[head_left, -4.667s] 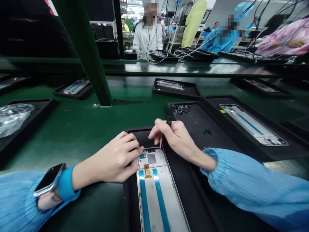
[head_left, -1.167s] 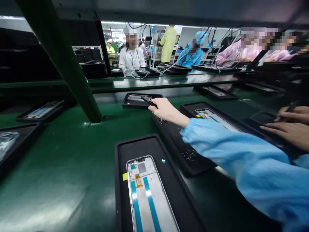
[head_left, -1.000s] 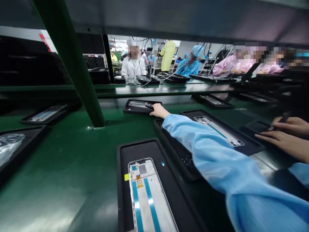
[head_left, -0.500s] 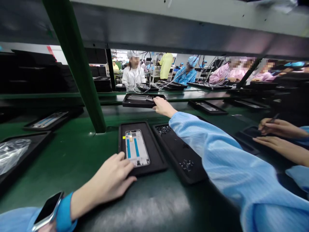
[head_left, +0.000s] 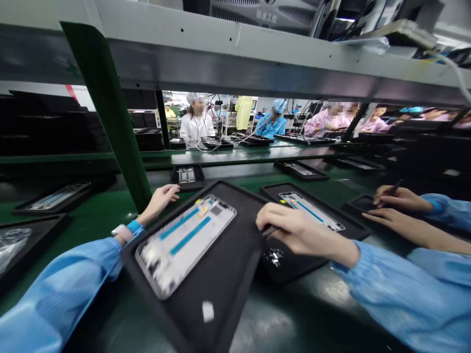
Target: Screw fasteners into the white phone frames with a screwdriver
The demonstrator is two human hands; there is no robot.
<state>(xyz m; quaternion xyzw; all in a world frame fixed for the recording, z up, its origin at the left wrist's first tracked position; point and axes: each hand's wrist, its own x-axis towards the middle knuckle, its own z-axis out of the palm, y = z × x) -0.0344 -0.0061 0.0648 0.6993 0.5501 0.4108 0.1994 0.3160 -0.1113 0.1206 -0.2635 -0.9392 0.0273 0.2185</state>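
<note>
My right hand [head_left: 294, 228] grips the right edge of a black tray [head_left: 217, 260], which is tilted and raised close in front of me. In that tray lie a silver phone frame [head_left: 186, 245] with two blue strips and a small white piece [head_left: 208, 311]. My left hand [head_left: 164, 200] reaches forward, fingers stretched out, at the near left edge of a smaller-looking black tray [head_left: 198, 184] holding another phone frame [head_left: 186, 174]. Beyond my right hand, a further tray carries a phone frame [head_left: 316, 213] with a yellow tab, partly hidden. Small loose parts [head_left: 275, 257] lie in a black tray below.
A green post [head_left: 114, 113] rises left of centre, and a grey shelf [head_left: 221, 54] spans overhead. At right, a co-worker's hands [head_left: 401, 198] hold a thin dark tool. On the left, a tray holds clear plastic [head_left: 13, 245]. Several people sit across the line.
My right hand has drawn the far tray back toward me and lifted it. My left hand has moved forward; the tray it touched near me now appears farther away.
</note>
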